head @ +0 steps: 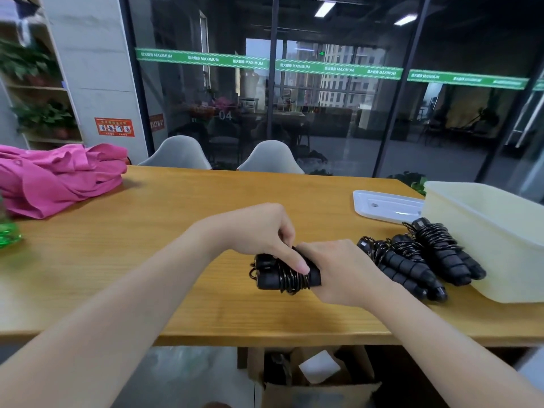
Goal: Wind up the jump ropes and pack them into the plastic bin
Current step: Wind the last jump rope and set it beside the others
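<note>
Both forearms come in from the bottom and meet over the wooden counter (pixel 117 260), so that's the closest thing going on. Starting from the left: a green bottle (pixel 8 235) peeks in at the edge, with a heap of pink clothing (pixel 59 178) behind it. Then the left hand (pixel 253 228), fingers curled down, its index finger pressed flat across the cord coils of the jump rope (pixel 282 275) being worked on. The right hand (pixel 338 269) grips the other end of the two black handles, fingers wrapped under where I can't see them. The cord looks wrapped around the paired handles already, so I'd say this is the tail end of the winding step, probably tucking or cinching the last loop.

To the right there's a pile of wound ropes (pixel 421 260) lying on the counter, touching the front wall of the plastic bin (pixel 485 231). A white lid (pixel 385 206) sits just behind them. Can't see inside the bin from this angle, so no idea if anything's packed yet.

Next move, I reckon: secure the loose end so the coil doesn't spring open, then carry the bundle right, either onto the pile or straight into the bin
</note>
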The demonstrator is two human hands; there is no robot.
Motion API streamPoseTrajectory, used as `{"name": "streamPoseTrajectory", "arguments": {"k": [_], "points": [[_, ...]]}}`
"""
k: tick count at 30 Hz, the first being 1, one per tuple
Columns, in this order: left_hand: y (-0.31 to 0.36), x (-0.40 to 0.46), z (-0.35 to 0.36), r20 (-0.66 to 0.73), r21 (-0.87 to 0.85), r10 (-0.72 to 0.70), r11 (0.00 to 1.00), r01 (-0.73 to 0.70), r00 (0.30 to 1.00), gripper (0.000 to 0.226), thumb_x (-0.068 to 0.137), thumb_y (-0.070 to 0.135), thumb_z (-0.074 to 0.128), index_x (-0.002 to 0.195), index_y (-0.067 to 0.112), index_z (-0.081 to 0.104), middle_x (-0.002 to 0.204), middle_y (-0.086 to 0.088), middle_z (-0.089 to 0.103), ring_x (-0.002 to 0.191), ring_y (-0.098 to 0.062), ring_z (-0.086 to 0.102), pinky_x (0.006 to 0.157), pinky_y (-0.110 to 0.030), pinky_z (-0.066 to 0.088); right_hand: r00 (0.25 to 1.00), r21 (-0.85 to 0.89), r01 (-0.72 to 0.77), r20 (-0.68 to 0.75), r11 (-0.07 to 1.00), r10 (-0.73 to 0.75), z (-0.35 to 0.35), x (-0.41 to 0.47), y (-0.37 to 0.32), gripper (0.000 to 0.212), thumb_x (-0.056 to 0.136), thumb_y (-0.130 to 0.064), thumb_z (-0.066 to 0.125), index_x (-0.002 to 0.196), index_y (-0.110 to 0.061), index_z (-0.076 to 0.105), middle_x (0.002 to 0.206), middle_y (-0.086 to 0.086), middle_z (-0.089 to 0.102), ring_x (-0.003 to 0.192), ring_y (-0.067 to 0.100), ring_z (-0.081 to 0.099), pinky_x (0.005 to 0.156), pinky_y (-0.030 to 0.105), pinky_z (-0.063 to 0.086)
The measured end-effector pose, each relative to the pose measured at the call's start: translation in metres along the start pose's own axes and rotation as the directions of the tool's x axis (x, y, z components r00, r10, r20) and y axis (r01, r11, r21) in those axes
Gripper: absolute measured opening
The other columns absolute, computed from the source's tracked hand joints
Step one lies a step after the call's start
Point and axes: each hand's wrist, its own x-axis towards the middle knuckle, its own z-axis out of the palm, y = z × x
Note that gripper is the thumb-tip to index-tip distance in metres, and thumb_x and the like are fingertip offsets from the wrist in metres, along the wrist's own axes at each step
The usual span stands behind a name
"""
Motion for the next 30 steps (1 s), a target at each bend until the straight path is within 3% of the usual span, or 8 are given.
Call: {"name": "streamPoseTrajectory", "arguments": {"k": [7,11,16,19,21,24,26,30], "points": [[-0.013,0.002,-0.002,0.01,-0.184,0.038,0.982,-0.035,0.999,0.065,0.083,0.065,0.072,0.054,0.013,0.044,0.054,0.0,0.038,0.053,-0.019,0.033,0.058,-0.034,0.029,0.989,0.332,-0.015,-0.136,0.943,0.064,0.001,-0.007,-0.009,0.032,0.073,-0.012,0.069,0.097,-0.03,0.057,0.069,-0.02,0.053,0.061,0.008,0.047,0.056,0.03,0.04],[-0.023,0.0,-0.003,-0.086,-0.339,-0.004,0.94,-0.025,0.996,0.082,0.088,0.075,0.057,0.062,-0.001,0.037,0.061,-0.022,0.034,0.055,-0.027,0.032,0.059,-0.031,0.035,0.964,0.614,-0.043,-0.182,0.788,0.194,-0.004,-0.007,-0.019,0.032,0.081,-0.001,0.071,0.101,-0.026,0.067,0.074,-0.007,0.065,0.065,0.014,0.058,0.059,0.038,0.045],[-0.029,-0.003,0.028,-0.245,-0.553,-0.124,0.832,-0.033,0.962,0.046,0.11,0.035,0.042,0.069,0.016,0.035,0.059,-0.001,0.027,0.05,-0.018,0.025,0.05,-0.029,0.027,0.884,0.696,-0.191,-0.185,0.692,0.43,-0.002,0.002,-0.018,0.059,0.078,0.006,0.065,0.085,-0.053,0.061,0.066,-0.017,0.06,0.058,0.005,0.045,0.057,0.021,0.035],[-0.023,0.001,0.051,-0.349,-0.536,-0.208,0.844,-0.013,0.914,0.04,0.112,0.034,0.036,0.079,0.014,0.043,0.054,0.004,0.039,0.046,-0.018,0.034,0.049,-0.028,0.03,0.811,0.668,-0.33,-0.161,0.667,0.563,0.004,0.009,-0.018,0.049,0.077,0.0,0.064,0.074,-0.048,0.056,0.061,-0.016,0.057,0.056,0.007,0.043,0.055,0.025,0.033],[-0.021,0.004,0.059,-0.388,-0.542,-0.288,0.84,0.037,0.876,0.037,0.112,0.03,0.034,0.081,0.016,0.049,0.053,0.008,0.043,0.042,-0.014,0.036,0.048,-0.027,0.031,0.797,0.588,-0.404,-0.148,0.7,0.585,0.007,0.011,-0.021,0.026,0.073,-0.015,0.059,0.081,-0.039,0.057,0.066,-0.012,0.062,0.06,0.013,0.05,0.056,0.033,0.04],[-0.021,0.007,0.067,-0.407,-0.53,-0.37,0.841,0.115,0.835,0.033,0.11,0.025,0.036,0.082,0.02,0.053,0.064,0.002,0.051,0.05,-0.019,0.043,0.052,-0.032,0.039,0.793,0.373,-0.504,-0.157,0.779,0.588,0.013,0.015,-0.022,0.027,0.074,-0.023,0.057,0.1,-0.031,0.058,0.074,-0.001,0.069,0.074,0.035,0.062,0.065,0.042,0.051],[-0.022,0.006,0.069,-0.419,-0.515,-0.4,0.844,0.15,0.815,0.034,0.109,0.025,0.037,0.081,0.021,0.055,0.068,0.0,0.053,0.056,-0.024,0.044,0.055,-0.036,0.041,0.784,0.251,-0.551,-0.171,0.796,0.596,0.016,0.017,-0.023,0.03,0.077,-0.023,0.059,0.106,-0.027,0.056,0.077,0.004,0.068,0.081,0.045,0.063,0.066,0.043,0.048],[-0.018,0.004,0.073,-0.407,-0.522,-0.442,0.831,0.194,0.799,0.029,0.104,0.015,0.036,0.078,0.009,0.049,0.065,-0.002,0.044,0.058,-0.024,0.037,0.057,-0.037,0.036,0.789,0.075,-0.585,-0.179,0.808,0.588,0.022,0.018,-0.026,0.027,0.082,-0.022,0.06,0.106,-0.022,0.048,0.069,-0.004,0.046,0.077,0.041,0.061,0.062,0.039,0.033]]}}
